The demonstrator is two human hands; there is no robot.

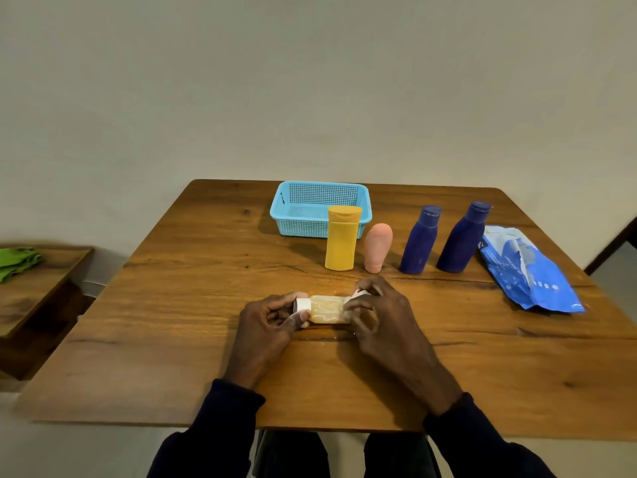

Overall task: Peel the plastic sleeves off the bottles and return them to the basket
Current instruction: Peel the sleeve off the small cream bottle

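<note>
Mid-peel on small translucent amber plastic bottle with white cap (pixel 327 308), sideways on wooden desk (pixel 206 305): cap end gripped by left hand (pixel 272 322), white sleeve scrap (pixel 358 292) pinched by right hand (pixel 382 315). Perforated light-blue plastic basket (pixel 286 208) holding nothing yet; four standing bottles (pixel 341 243) alongside, seemingly bare, awaiting return

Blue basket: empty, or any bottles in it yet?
Looks empty: the basket shows only bare mesh floor. The yellow bottle in front hides its near right corner.
</note>
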